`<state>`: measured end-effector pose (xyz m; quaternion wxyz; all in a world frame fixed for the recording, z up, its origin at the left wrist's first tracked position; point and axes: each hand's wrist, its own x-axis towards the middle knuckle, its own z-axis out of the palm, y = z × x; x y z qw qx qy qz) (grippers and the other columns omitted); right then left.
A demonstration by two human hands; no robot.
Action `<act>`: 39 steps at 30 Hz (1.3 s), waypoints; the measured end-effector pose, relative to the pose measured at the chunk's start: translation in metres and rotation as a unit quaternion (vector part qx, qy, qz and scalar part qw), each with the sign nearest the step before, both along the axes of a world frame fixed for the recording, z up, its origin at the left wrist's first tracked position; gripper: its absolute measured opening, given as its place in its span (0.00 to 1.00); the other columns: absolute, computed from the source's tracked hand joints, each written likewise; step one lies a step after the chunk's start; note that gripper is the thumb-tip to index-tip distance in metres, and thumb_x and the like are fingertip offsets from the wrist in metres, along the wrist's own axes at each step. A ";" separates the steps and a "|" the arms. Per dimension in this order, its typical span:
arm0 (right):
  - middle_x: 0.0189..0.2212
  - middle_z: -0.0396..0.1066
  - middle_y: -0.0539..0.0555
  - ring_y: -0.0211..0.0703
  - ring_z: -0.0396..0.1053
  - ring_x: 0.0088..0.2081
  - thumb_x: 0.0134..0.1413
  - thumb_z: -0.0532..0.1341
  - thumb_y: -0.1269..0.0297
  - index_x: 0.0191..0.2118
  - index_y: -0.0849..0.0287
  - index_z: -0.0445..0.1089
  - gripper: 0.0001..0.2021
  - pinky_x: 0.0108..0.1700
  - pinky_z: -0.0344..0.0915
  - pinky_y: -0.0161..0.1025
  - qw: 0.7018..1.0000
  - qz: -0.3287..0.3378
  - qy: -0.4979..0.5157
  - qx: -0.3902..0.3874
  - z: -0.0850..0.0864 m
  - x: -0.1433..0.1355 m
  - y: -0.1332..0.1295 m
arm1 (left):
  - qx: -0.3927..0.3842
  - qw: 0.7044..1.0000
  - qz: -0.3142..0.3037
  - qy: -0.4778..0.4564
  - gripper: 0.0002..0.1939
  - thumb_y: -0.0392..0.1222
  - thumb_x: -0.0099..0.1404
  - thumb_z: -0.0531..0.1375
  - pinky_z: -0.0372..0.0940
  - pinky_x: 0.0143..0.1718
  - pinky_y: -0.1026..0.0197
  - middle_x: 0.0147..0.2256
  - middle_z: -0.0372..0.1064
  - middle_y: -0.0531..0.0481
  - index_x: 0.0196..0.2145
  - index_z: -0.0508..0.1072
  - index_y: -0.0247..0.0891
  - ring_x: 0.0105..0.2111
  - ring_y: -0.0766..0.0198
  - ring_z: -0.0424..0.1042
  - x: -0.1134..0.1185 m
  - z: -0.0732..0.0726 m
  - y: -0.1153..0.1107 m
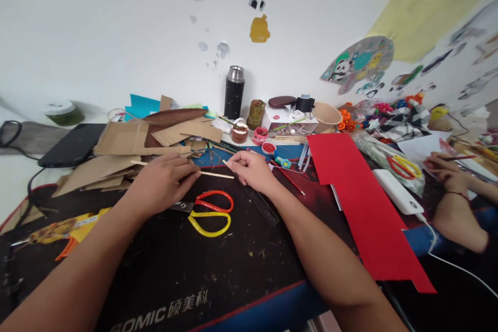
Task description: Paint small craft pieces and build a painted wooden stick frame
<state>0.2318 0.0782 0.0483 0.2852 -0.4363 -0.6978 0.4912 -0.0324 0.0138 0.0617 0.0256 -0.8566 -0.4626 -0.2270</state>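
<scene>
My left hand is closed around a thin pale wooden stick, whose ends poke out on both sides of it. Just to the right, my right hand pinches a small pale stick piece; only its tip shows. A dark ruler lies on the mat under the right hand, running toward me. Below and between the hands rest scissors with one red and one yellow handle, their blades partly hidden by my left hand.
Cardboard pieces pile up at the back left, near a glue gun. A black thermos and paint pots stand along the wall. Red card and a white power strip lie right, beside another person's hands.
</scene>
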 end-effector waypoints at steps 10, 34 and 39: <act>0.20 0.66 0.42 0.36 0.64 0.23 0.68 0.67 0.65 0.38 0.59 0.77 0.05 0.31 0.56 0.34 0.994 0.015 -0.094 0.062 -0.006 -0.005 -0.006 | 0.086 0.991 0.086 -0.049 0.18 0.48 0.80 0.54 0.72 0.41 0.50 0.36 0.84 0.44 0.40 0.82 0.41 0.36 0.52 0.78 -0.001 0.005 -0.002; 0.28 0.77 0.47 0.39 0.72 0.30 0.67 0.72 0.54 0.44 0.55 0.80 0.10 0.36 0.59 0.36 0.968 0.127 -0.136 0.171 0.015 -0.018 -0.040 | 0.057 0.973 0.183 -0.126 0.18 0.52 0.80 0.55 0.70 0.42 0.52 0.38 0.85 0.45 0.45 0.83 0.43 0.39 0.51 0.79 -0.003 -0.003 -0.002; 0.37 0.83 0.54 0.48 0.78 0.40 0.68 0.71 0.51 0.49 0.55 0.80 0.14 0.42 0.65 0.40 0.912 0.214 -0.244 0.250 0.026 -0.029 -0.067 | 0.063 0.972 0.185 -0.128 0.18 0.52 0.79 0.56 0.71 0.41 0.54 0.38 0.85 0.45 0.45 0.84 0.43 0.39 0.51 0.80 -0.006 -0.008 0.001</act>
